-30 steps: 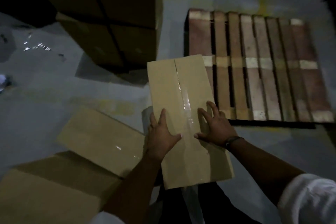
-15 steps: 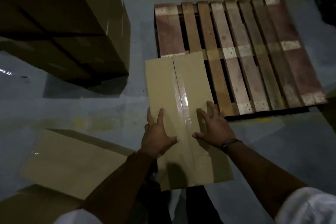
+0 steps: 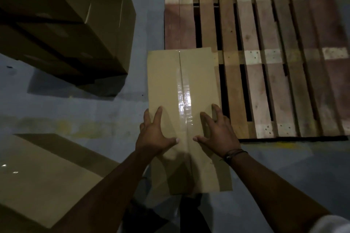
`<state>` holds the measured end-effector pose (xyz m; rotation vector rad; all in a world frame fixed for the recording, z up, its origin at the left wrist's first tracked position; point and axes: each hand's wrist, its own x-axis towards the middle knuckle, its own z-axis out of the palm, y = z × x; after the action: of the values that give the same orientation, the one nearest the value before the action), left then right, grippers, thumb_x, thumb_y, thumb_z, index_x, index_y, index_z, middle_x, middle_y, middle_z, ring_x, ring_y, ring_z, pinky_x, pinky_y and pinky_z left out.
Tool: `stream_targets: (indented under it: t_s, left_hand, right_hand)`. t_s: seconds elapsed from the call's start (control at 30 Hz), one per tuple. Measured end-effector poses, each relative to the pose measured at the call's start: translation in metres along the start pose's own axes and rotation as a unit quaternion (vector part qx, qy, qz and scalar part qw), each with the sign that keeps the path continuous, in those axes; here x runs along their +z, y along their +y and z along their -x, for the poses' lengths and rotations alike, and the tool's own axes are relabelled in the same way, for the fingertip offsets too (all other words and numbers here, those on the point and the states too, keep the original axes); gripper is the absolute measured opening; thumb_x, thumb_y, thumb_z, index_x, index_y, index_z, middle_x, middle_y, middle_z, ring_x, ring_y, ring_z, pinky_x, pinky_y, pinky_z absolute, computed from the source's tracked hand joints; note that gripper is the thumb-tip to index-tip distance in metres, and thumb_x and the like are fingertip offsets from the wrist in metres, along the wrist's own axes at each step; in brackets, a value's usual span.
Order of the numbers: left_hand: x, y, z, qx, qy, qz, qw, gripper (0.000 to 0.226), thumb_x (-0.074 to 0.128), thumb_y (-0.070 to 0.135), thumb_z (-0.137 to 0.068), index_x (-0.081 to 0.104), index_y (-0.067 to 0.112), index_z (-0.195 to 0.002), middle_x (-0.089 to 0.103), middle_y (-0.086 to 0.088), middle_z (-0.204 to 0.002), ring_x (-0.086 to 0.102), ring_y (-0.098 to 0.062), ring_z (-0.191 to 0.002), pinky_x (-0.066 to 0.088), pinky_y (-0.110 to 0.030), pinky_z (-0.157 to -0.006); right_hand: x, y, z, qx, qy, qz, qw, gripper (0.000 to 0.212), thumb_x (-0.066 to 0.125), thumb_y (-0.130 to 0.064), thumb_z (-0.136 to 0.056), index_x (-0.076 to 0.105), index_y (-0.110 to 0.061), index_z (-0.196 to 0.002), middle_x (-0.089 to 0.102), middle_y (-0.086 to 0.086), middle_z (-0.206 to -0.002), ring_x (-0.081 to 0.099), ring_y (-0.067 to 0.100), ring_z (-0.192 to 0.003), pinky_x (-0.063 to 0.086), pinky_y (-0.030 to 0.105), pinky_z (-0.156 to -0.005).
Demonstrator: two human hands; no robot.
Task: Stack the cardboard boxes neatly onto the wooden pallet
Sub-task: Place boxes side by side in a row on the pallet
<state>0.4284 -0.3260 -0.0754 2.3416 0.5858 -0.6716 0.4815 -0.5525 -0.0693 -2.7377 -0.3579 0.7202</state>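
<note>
Shows a dull grey-blue concrete floor (image 3: pixel 79 111), smudged with faded yellow paint patches (image 3: pixel 81 128). Bears a brown slatted wooden pallet (image 3: pixel 274 66), flat, at the far right. Carries a tall stack of large brown cardboard boxes (image 3: pixel 62 30) at the far left, with a strip of floor between stack and pallet. Holds a flat tan cardboard box (image 3: pixel 37 176) at the near left.
</note>
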Motion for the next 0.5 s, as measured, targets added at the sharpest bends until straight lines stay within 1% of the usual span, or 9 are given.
stream_targets:
  t_s: [0.13,0.3,0.4,0.5]
  left_hand:
    - [-0.002,0.007,-0.044,0.003,-0.009,0.0,1.0,0.13,0.088,0.06,-0.065,-0.002,0.046,-0.158,-0.012,0.0,-0.168,0.013,-0.041,-0.151,0.034,-0.053,-0.114]
    - [-0.012,0.028,-0.092,0.02,0.027,0.007,0.999,0.126,0.087,0.058,-0.067,0.002,0.043,-0.158,-0.007,-0.001,-0.168,0.015,-0.039,-0.151,0.034,-0.05,-0.114]
    - [-0.012,0.031,-0.109,0.025,0.045,0.031,0.998,0.122,0.089,0.054,-0.067,0.007,0.046,-0.157,-0.004,0.001,-0.165,0.016,-0.04,-0.148,0.035,-0.051,-0.113]
    - [-0.01,0.027,-0.11,0.024,0.043,0.018,0.999,0.12,0.088,0.052,-0.07,0.004,0.049,-0.156,-0.005,0.001,-0.164,0.015,-0.04,-0.148,0.037,-0.052,-0.111]
  right_hand:
    - [-0.003,0.015,-0.048,-0.012,-0.007,-0.004,1.0,0.091,0.075,-0.06,-0.077,0.028,-0.037,-0.151,-0.007,-0.001,-0.165,0.019,0.037,-0.146,0.037,0.052,-0.114]
    - [-0.011,0.03,-0.101,-0.024,0.014,-0.026,0.999,0.09,0.078,-0.058,-0.075,0.033,-0.036,-0.149,-0.005,-0.001,-0.165,0.017,0.038,-0.147,0.037,0.053,-0.114]
    - [-0.013,0.035,-0.113,-0.024,0.028,-0.032,0.999,0.088,0.08,-0.058,-0.073,0.036,-0.037,-0.146,-0.001,-0.003,-0.163,0.018,0.038,-0.145,0.039,0.053,-0.112]
    - [-0.01,0.037,-0.113,-0.033,0.029,-0.025,0.999,0.089,0.077,-0.062,-0.073,0.033,-0.039,-0.147,-0.002,-0.005,-0.162,0.018,0.039,-0.145,0.04,0.054,-0.11]
